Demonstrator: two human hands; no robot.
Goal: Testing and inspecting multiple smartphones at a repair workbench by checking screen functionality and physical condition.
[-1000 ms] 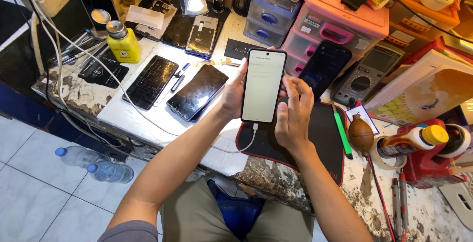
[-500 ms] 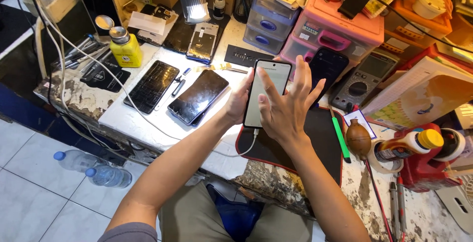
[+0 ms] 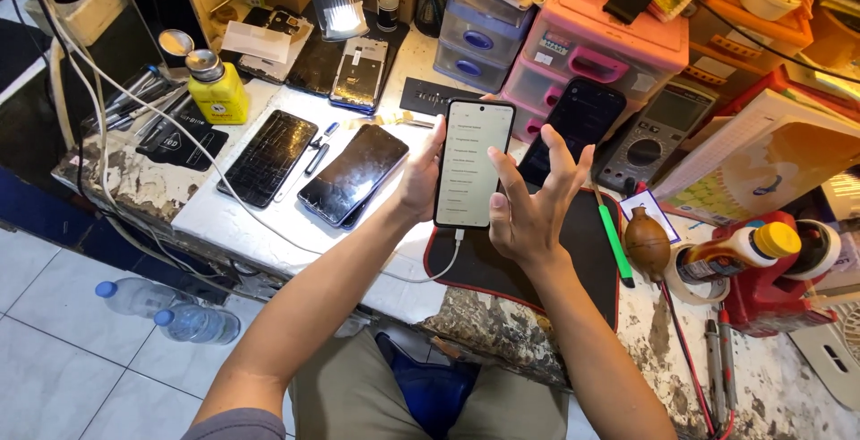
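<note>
Gripping a flat glossy phone [image 3: 472,164] — left hand [image 3: 419,180]; cable perhaps attached.

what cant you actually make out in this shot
Head view only:
- Lit phone in the left hand: its screen lines are too small to read.
- Its back and left edge: hidden by the fingers.
- White cable from its base: the far end is lost among the other leads.
- Dark phone behind the right hand: its lower part is covered.
- Pink drawers: contents unseen.
</note>
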